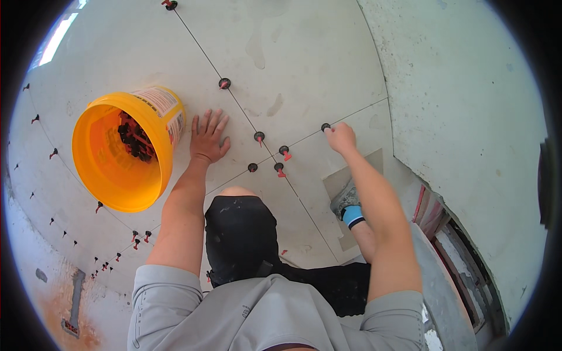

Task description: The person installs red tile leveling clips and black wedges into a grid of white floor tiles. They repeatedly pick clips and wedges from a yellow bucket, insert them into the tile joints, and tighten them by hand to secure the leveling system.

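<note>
My right hand (pixel 342 139) is closed at a tile leveler (pixel 325 127) on the joint between two pale floor tiles. Its round black base shows beside my fingertips; its handle is hidden by my fingers. My left hand (pixel 209 138) lies flat on a tile (pixel 304 64), fingers spread, just right of a yellow bucket (pixel 177 108). The bucket lies tipped on its side, mouth toward me, with many red and black levelers (pixel 136 139) inside. Near the tile corners between my hands stand several more levelers, including one with a red T-handle (pixel 285 153).
Further levelers (pixel 225 83) stand along the joints ahead and to the left. A pale wall (pixel 456 99) rises on the right, with a gap (pixel 462 257) low in it. My bent knee (pixel 240 234) and a shoe (pixel 346 199) are close below my hands.
</note>
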Action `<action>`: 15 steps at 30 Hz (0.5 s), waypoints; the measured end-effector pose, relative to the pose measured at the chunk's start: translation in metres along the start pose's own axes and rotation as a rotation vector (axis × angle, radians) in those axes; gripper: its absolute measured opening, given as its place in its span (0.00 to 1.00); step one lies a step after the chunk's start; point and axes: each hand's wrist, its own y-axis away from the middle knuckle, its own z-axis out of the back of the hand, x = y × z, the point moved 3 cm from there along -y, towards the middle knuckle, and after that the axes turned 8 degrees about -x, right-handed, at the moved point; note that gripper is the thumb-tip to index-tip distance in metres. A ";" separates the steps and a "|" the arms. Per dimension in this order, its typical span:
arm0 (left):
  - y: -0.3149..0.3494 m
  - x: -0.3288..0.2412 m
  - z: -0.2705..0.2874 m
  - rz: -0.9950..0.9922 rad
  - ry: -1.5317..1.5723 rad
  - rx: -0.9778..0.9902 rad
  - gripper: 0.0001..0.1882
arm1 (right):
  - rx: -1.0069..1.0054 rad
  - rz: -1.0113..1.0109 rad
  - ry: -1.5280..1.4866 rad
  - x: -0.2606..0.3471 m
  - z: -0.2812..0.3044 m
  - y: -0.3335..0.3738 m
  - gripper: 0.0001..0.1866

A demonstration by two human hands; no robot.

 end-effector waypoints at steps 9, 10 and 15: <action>0.001 0.001 0.000 0.005 -0.002 0.006 0.36 | -0.223 0.064 -0.048 0.001 -0.015 0.019 0.12; 0.000 0.000 0.001 0.006 -0.006 0.012 0.36 | -0.160 0.323 0.182 0.006 -0.006 0.014 0.10; -0.001 -0.002 -0.002 -0.024 -0.004 -0.012 0.37 | -0.139 0.843 0.562 0.010 0.008 0.004 0.07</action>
